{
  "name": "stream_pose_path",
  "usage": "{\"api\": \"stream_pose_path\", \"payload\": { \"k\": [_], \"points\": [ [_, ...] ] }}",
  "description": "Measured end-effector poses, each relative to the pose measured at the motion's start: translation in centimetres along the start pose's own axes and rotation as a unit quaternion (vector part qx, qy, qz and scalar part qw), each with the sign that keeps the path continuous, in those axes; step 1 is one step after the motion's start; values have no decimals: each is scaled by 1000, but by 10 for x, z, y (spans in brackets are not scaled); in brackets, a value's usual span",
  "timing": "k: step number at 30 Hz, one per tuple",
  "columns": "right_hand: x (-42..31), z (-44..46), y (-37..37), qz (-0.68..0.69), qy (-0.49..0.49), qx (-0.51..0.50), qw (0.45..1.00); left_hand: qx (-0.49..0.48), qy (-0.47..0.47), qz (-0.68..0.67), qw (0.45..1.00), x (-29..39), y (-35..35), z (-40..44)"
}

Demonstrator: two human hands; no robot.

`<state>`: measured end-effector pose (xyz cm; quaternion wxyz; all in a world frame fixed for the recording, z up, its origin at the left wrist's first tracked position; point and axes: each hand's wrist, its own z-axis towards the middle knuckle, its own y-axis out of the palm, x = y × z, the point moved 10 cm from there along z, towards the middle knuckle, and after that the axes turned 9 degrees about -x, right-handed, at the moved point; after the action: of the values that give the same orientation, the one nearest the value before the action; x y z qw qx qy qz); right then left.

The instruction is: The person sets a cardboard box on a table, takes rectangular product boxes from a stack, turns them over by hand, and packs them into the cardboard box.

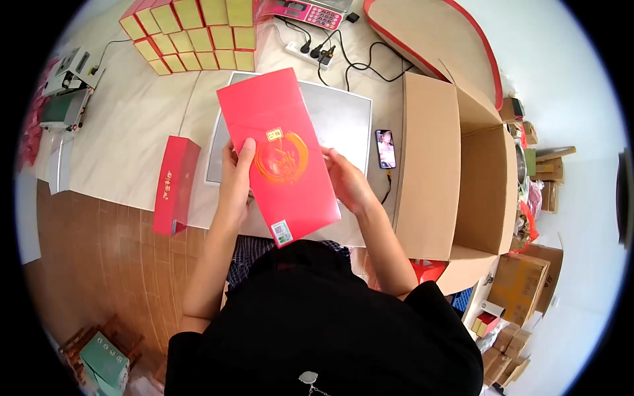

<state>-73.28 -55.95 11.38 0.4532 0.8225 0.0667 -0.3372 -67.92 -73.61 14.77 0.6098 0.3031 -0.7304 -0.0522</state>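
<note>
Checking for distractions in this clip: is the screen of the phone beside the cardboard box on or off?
On: the phone shows a lit, coloured picture on its screen.

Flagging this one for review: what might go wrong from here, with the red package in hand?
- The left hand grips the red package, but the right hand is only at its edge, so it might slip or tilt.
- The upright-lettered red box seems to reach past the table's front edge; a bump could topple it.
- The right forearm might knock the phone nearby.
</note>
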Motion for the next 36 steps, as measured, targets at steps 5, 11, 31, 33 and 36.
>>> {"api": "stream_pose_path", "payload": {
  "k": [5,11,31,33,36],
  "points": [
    [-50,-13,1,-392,-128,119,903,75,29,63,995,11,-19,1],
    [-44,9,74,-672,-169,92,715,137,91,64,984,0,-15,1],
    [-19,46,38,-830,-174,-49,528,319,109,282,898,-39,-200,-73],
    [-19,54,38,-833,-169,-53,524,308,66,263,912,-59,-215,-87],
    [-42,83,30,-843,-171,-25,509,304,-6,221,927,-77,-208,-98]
  ]
}}
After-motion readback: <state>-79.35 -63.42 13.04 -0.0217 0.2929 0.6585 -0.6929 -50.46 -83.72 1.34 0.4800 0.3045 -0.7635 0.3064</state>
